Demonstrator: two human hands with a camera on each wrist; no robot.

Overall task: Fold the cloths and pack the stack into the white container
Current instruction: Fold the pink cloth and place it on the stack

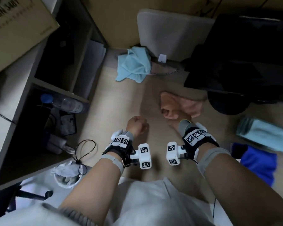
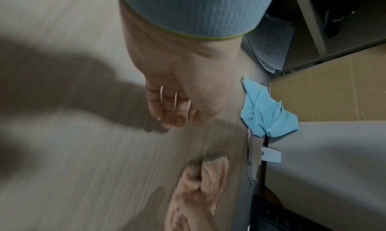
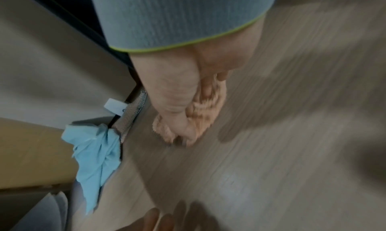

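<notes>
A fluffy peach cloth lies crumpled on the wooden floor in front of me. My right hand grips its near corner, and the right wrist view shows the fingers curled round the peach cloth. To its left, my left hand hovers as a fist with its fingers curled and holding nothing. A crumpled light blue cloth lies farther back against the white container. A folded light blue cloth and a dark blue cloth lie at the right.
Open shelves holding a water bottle and cables line the left. A black object stands at the right rear. A beige cloth with a checked edge lies under the light blue cloth. A cup with a mask sits near my left arm.
</notes>
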